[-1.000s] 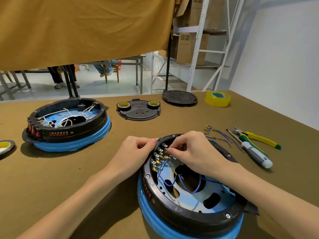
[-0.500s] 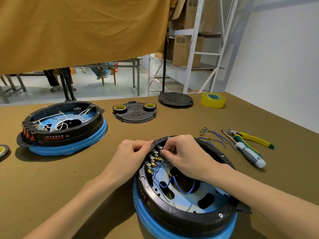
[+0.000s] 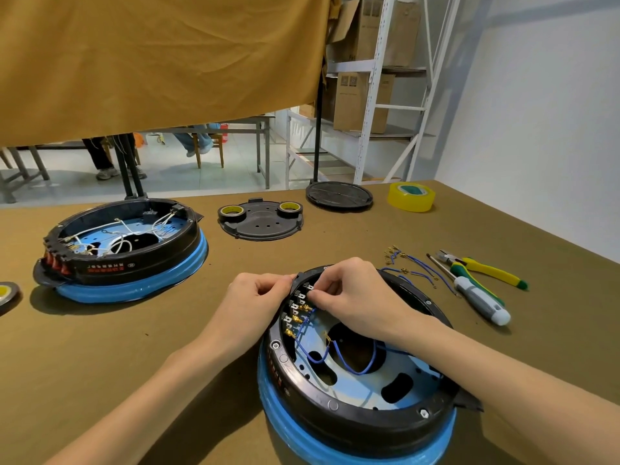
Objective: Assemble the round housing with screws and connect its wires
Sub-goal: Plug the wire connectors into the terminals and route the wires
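Brown table (image 3: 134, 347), both hands curled at round housing (image 3: 335, 417) terminals

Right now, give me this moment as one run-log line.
step: wiring terminals | left hand: grips housing rim | right hand: pinches at terminals | screwdriver: on table

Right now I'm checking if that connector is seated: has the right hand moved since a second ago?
No. The right hand still pinches at the same upper terminals just inside the near housing rim; only the camera shifted.
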Tool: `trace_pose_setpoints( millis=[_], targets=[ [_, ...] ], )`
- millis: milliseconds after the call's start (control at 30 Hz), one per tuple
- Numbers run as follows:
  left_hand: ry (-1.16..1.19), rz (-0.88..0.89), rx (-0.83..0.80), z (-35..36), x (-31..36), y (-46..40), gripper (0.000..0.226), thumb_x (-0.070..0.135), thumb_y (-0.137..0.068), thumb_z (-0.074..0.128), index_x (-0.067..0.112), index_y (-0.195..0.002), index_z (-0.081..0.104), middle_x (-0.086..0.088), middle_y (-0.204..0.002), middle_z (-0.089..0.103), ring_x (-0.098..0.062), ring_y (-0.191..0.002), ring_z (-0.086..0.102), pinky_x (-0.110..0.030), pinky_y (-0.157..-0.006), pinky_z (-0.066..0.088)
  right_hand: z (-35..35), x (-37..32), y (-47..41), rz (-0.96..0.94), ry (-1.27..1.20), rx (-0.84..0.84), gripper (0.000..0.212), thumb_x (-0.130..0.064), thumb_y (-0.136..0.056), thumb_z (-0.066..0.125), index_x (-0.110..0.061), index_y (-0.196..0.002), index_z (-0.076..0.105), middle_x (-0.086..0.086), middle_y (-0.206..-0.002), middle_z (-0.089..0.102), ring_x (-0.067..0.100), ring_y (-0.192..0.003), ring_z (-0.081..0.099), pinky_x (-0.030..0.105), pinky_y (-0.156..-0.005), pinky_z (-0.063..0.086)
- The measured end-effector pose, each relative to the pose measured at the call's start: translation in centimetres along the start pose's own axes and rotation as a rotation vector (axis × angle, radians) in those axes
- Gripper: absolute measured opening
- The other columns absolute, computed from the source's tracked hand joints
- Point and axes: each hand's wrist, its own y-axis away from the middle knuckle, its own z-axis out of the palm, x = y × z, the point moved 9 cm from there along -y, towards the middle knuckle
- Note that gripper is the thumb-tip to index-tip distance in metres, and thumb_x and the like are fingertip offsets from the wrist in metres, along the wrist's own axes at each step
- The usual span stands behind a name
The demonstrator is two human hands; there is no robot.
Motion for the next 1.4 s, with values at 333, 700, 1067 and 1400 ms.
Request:
trace_pose_setpoints(
  millis=[333,700,1067,1400],
  targets=[
    [0.022,0.006,0.012,-0.3,-0.4,-0.2,0.033,0.030,-0.105,0.055,0.018,-0.094,0.084,0.016,-0.102,0.079,-0.003,-0.094,0.074,-0.014,-0.073,0.057,-0.2,1.2,0.3,0.043,-0.085,-0.021,0.010,-0.018,-0.093,0.072,-0.015,-0.094,0.082,-0.006,-0.074,0.075,0.002,-0.063,0.066,0.021,-0.062,0.055],
    [-0.017,0.024,-0.034,-0.2,-0.3,-0.3,0.038,0.033,-0.106,0.053,0.010,-0.096,0.082,0.001,-0.098,0.080,-0.014,-0.093,0.075,-0.024,-0.079,0.060,0.6,1.7,-0.2,0.085,-0.190,-0.092,0.011,-0.014,-0.096,0.069,-0.012,-0.092,0.079,0.001,-0.068,0.074,0.006,-0.055,0.064,0.019,-0.056,0.052],
    [0.023,-0.002,0.034,-0.4,-0.5,0.0,0.034,0.029,-0.105,0.055,0.020,-0.092,0.085,0.010,-0.118,0.076,-0.002,-0.112,0.068,-0.034,-0.098,0.053,-0.8,0.2,1.6,0.008,-0.093,0.011,0.011,-0.027,-0.090,0.075,-0.024,-0.099,0.069,-0.004,-0.081,0.071,0.011,-0.072,0.065,0.034,-0.071,0.057],
    [0.043,0.003,0.041,-0.5,-0.4,0.1,0.033,0.026,-0.104,0.056,0.022,-0.088,0.085,0.014,-0.109,0.078,0.003,-0.113,0.067,-0.025,-0.095,0.050,-0.2,-2.1,2.3,-0.143,0.115,-0.075,0.010,-0.029,-0.094,0.074,-0.025,-0.099,0.080,-0.009,-0.096,0.064,0.000,-0.083,0.054,0.017,-0.074,0.041]
  ],
)
